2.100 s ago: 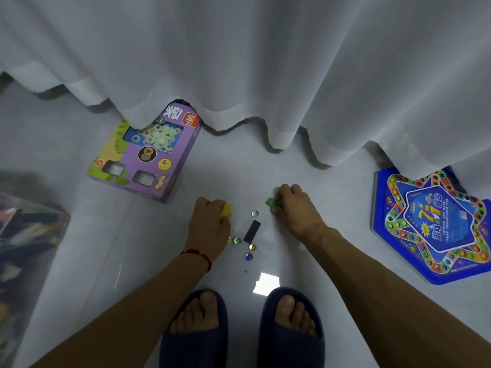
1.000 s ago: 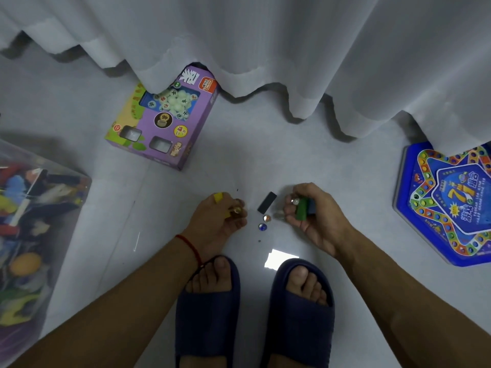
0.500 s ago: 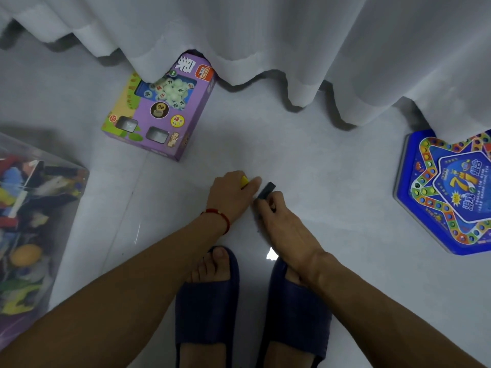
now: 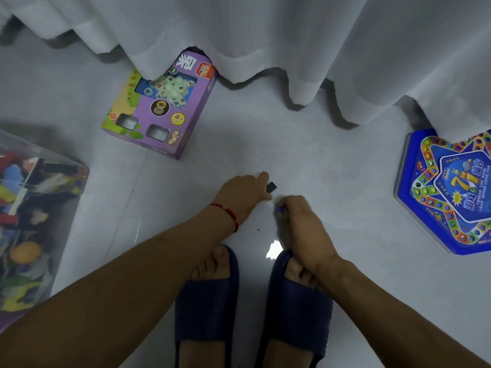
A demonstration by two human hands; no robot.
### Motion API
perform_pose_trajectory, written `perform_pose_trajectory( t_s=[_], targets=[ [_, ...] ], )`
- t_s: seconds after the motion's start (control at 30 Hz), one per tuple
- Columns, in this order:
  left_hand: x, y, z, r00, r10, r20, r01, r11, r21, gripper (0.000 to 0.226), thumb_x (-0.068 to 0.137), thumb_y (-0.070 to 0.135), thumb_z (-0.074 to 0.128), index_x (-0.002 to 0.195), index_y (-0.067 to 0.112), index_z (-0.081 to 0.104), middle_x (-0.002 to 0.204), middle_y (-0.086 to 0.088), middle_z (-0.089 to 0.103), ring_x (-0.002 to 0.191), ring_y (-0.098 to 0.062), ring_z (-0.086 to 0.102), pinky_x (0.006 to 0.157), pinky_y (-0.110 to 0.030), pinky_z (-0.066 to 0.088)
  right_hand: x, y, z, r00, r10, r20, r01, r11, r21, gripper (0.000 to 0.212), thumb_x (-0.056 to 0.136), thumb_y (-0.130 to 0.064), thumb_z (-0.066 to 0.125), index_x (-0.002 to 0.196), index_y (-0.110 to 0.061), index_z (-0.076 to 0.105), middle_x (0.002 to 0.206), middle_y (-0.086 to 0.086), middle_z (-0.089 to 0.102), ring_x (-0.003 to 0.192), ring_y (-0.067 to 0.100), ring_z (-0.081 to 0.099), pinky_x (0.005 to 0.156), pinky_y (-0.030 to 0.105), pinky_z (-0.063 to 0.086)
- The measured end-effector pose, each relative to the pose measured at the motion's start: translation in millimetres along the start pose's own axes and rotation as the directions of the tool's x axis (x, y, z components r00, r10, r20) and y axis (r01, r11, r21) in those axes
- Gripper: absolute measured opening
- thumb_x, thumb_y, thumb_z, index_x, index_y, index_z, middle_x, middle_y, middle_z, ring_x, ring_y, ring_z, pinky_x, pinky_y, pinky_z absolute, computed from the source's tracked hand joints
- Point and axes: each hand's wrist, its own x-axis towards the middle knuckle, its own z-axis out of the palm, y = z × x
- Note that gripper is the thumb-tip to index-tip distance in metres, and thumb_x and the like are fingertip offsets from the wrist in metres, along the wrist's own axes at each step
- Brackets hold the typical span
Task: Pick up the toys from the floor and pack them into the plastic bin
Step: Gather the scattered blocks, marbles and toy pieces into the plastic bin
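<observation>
Marbles gone from floor since earlier | left hand (image 4: 245,191) fingertips touching small black rectangular block (image 4: 271,186), just right (grip uncertain) | right hand (image 4: 297,221) fisted around small pieces

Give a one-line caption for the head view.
Left hand reaches the black piece; right hand grips small toys.

Left hand (image 4: 245,191) low over the grey floor (image 4: 305,144), fingers pinching a small black piece (image 4: 271,186); a sliver of yellow shows at the fingertips. Right hand (image 4: 300,219) just beside it, curled round small items, blurred. Clear plastic bin (image 4: 77,181) of toys far left. Purple game box (image 4: 164,110) under white curtain (image 4: 265,30). Blue game board (image 4: 446,192) right. Navy slippers (image 4: 207,301) below.
</observation>
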Motion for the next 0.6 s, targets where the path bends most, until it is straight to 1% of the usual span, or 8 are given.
perform_pose_trajectory(
  t_s=[0.07,0.13,0.2,0.27,0.33,0.43,0.53,0.6],
  targets=[
    [0.5,5.0,1.6,0.999,-0.005,0.052,0.003,0.999,0.04,0.033,0.1,0.036,0.049,0.111,0.005,0.047,0.091,-0.012,0.061,0.06,-0.018,0.045,0.058,-0.03,0.031,-7.5,1.0,-24.3,0.955,0.295,-0.018,-0.273,0.906,0.323,0.012,0.099,-0.015,0.055,0.109,-0.018,0.061,0.096,-0.003,0.062,0.079,0.005,0.057,0.072,0.014,0.046],
    [-5.4,15.7,-5.5,0.995,-0.014,0.099,0.003,0.995,0.104,0.028,0.087,0.027,0.07,0.095,0.003,0.058,0.075,-0.009,0.064,0.045,-0.012,0.038,0.049,-0.025,0.026,-14.8,-5.2,-54.1,0.825,0.519,0.226,-0.511,0.512,0.691,0.017,0.099,-0.015,0.055,0.11,-0.011,0.068,0.081,0.006,0.062,0.065,0.01,0.056,0.059,0.021,0.049],
    [-18.4,26.4,-17.0,0.982,-0.047,0.184,0.024,0.992,0.126,0.02,0.075,0.012,0.08,0.082,0.004,0.063,0.068,-0.009,0.066,0.049,-0.014,0.055,0.045,-0.022,0.028,-26.2,-17.9,-86.2,0.728,0.502,0.467,-0.575,0.075,0.815,0.02,0.096,-0.011,0.057,0.11,-0.002,0.069,0.08,0.009,0.06,0.063,0.012,0.054,0.053,0.02,0.047],
    [-29.7,34.7,-27.2,0.966,-0.11,0.233,0.113,0.994,0.0,0.015,0.095,0.007,0.054,0.109,0.002,0.057,0.102,-0.016,0.066,0.084,-0.025,0.065,0.064,-0.029,0.043,-39.1,-37.4,-115.2,0.723,0.412,0.554,-0.566,-0.105,0.818,0.022,0.088,-0.012,0.06,0.106,-0.003,0.067,0.084,0.009,0.058,0.065,0.014,0.052,0.051,0.019,0.045],
    [-55.3,33.7,-43.4,0.928,-0.16,0.337,0.283,0.89,-0.358,0.017,0.101,0.019,0.046,0.107,0.005,0.051,0.097,-0.016,0.059,0.076,-0.025,0.057,0.067,-0.034,0.043,-47.9,-66.2,-137.6,0.744,0.351,0.569,-0.57,-0.113,0.814,0.021,0.085,-0.013,0.058,0.102,-0.004,0.065,0.087,0.012,0.057,0.067,0.018,0.054,0.053,0.021,0.047],
    [-124.1,24.1,-97.7,0.961,-0.064,0.27,0.274,0.387,-0.88,0.023,0.103,0.026,0.043,0.086,0.01,0.048,0.072,-0.009,0.051,0.054,-0.016,0.045,0.048,-0.027,0.036,-49.0,-128.2,-161.7,0.75,0.27,0.604,-0.632,0.026,0.774,0.023,0.084,-0.015,0.056,0.102,-0.003,0.066,0.092,0.018,0.061,0.07,0.023,0.058,0.059,0.027,0.053],
    [-209.7,-8.2,-154.8,0.979,-0.135,0.153,0.145,-0.064,-0.987,0.024,0.103,0.024,0.043,0.086,0.011,0.051,0.07,-0.006,0.053,0.054,-0.013,0.046,0.045,-0.02,0.033,-35.6,-205.8,-169.6,0.739,0.2,0.644,-0.673,0.264,0.691,0.024,0.087,-0.017,0.058,0.105,-0.004,0.066,0.096,0.019,0.064,0.073,0.024,0.061,0.064,0.03,0.057],
    [-265.3,-44.2,-187.0,0.963,-0.256,0.085,0.019,-0.251,-0.968,0.024,0.103,0.024,0.044,0.085,0.01,0.052,0.07,-0.006,0.054,0.053,-0.013,0.048,0.043,-0.02,0.036,-24.7,-267.3,-161.3,0.737,0.146,0.66,-0.651,0.418,0.634,0.024,0.088,-0.016,0.059,0.107,-0.003,0.065,0.096,0.019,0.063,0.074,0.025,0.062,0.07,0.033,0.06]
  ],
)
